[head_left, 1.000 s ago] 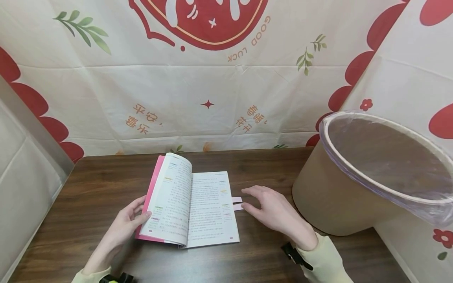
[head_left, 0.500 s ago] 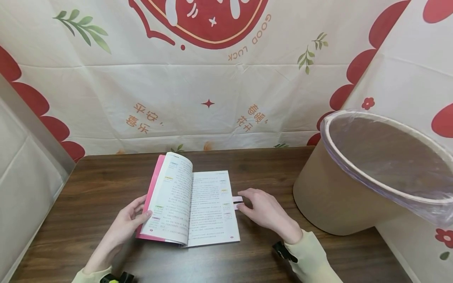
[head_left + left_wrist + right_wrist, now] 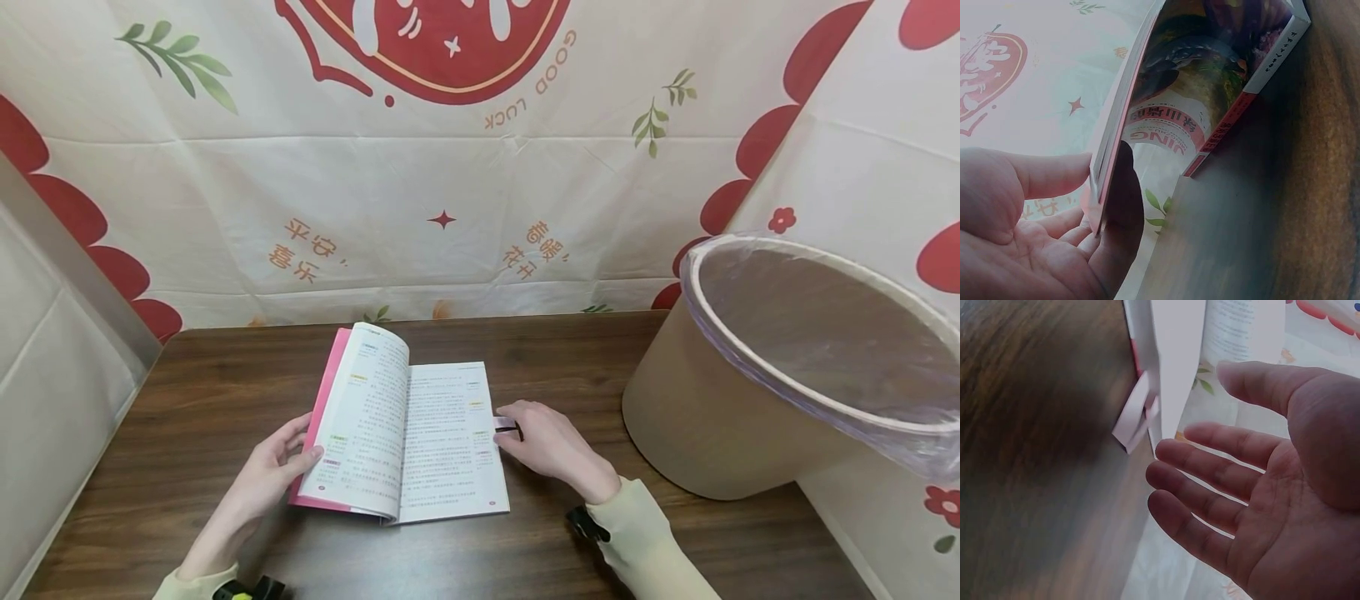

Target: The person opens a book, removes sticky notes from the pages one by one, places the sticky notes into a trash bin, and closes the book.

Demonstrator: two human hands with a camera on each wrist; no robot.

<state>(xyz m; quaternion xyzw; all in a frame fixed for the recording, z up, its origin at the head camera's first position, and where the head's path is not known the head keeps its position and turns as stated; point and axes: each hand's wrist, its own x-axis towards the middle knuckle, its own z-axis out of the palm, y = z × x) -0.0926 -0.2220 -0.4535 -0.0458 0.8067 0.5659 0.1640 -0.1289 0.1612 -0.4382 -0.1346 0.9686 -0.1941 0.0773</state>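
An open book with a pink cover lies on the dark wooden table. At its left side my left hand grips the raised cover and pages, thumb on the page side and fingers behind, as the left wrist view shows. The cover's glossy picture side faces down toward the table there. From the right edge of the book sticks a pale pink strip with two ends. Beside it my right hand hovers with relaxed, spread fingers; in the right wrist view its fingertips are near the strip and hold nothing.
A large brown bin with a clear plastic liner stands on the right of the table, close to the right forearm. A white cloth with red and green prints hangs behind the table's back edge.
My right hand has moved left, from beside the bin up to the pale pink strip at the book's right edge. The left hand and the book have stayed put.
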